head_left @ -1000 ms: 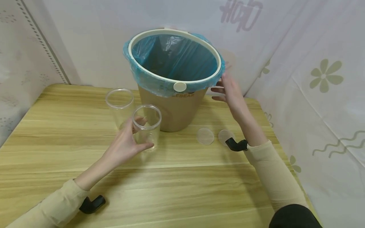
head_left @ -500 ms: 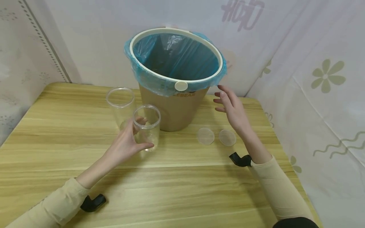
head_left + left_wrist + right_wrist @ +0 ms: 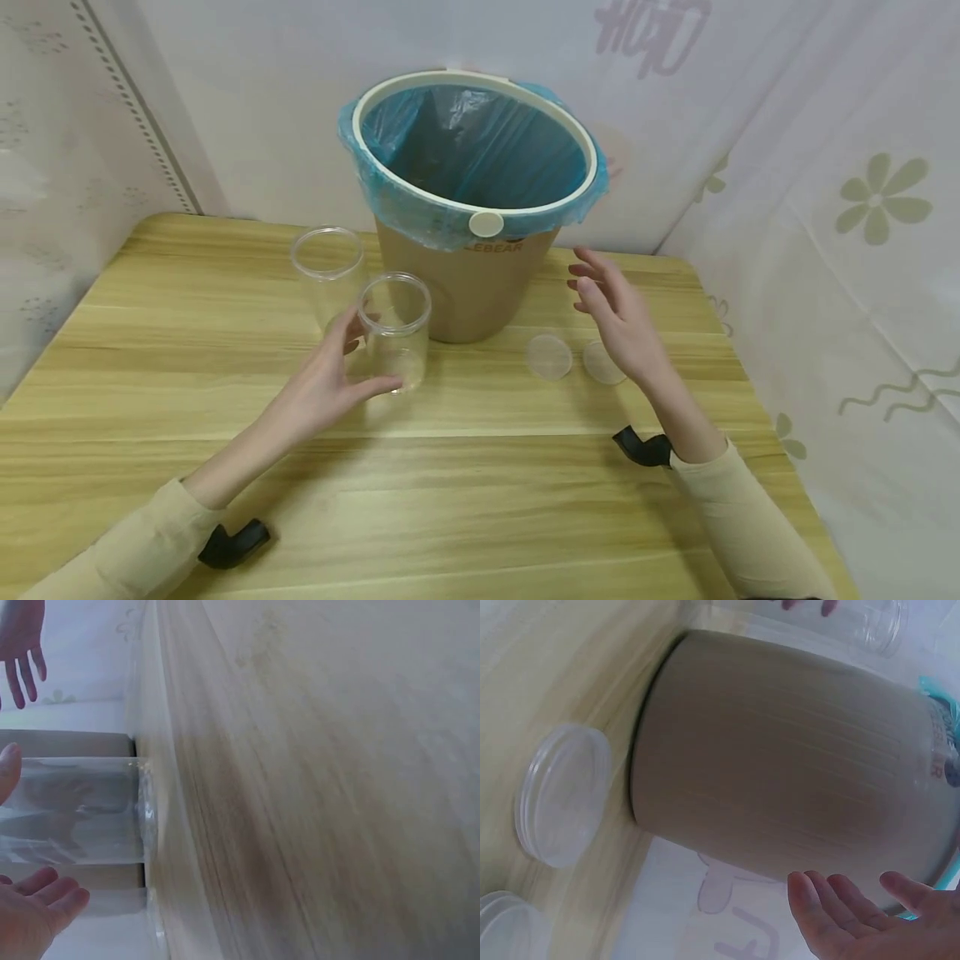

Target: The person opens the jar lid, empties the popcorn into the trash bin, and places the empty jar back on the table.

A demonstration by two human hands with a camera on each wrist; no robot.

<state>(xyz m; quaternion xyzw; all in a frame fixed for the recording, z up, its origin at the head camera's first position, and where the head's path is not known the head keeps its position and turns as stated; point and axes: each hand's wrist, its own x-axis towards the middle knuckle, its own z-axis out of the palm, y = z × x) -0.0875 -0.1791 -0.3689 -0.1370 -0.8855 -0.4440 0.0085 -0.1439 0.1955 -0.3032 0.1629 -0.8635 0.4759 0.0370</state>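
Note:
My left hand point(image 3: 326, 379) is around the nearer clear plastic jar point(image 3: 405, 346), which stands lidless on the table. Thumb and fingers are spread to either side of it; in the left wrist view a gap shows between the jar point(image 3: 75, 810) and the fingers point(image 3: 52, 900). Just behind stands a second open clear jar point(image 3: 330, 271). To the right, my right hand point(image 3: 622, 321) hovers with relaxed fingers, holding nothing, beside a brown trash bin point(image 3: 472, 292). Two round clear lids point(image 3: 550, 357) lie below it on the table, one partly covered by that hand in the head view.
The bin has a cream rim ring point(image 3: 486, 223) and a blue bag point(image 3: 405, 217) folded over its edge. It stands at the back of the wooden table point(image 3: 465, 500), against a printed curtain point(image 3: 270, 108). A black camera mount sits at each wrist.
My right hand has come away from the bin's rim, down and toward the lids. My left hand's fingers have loosened and drawn slightly left from the nearer jar. Jars and lids stay put.

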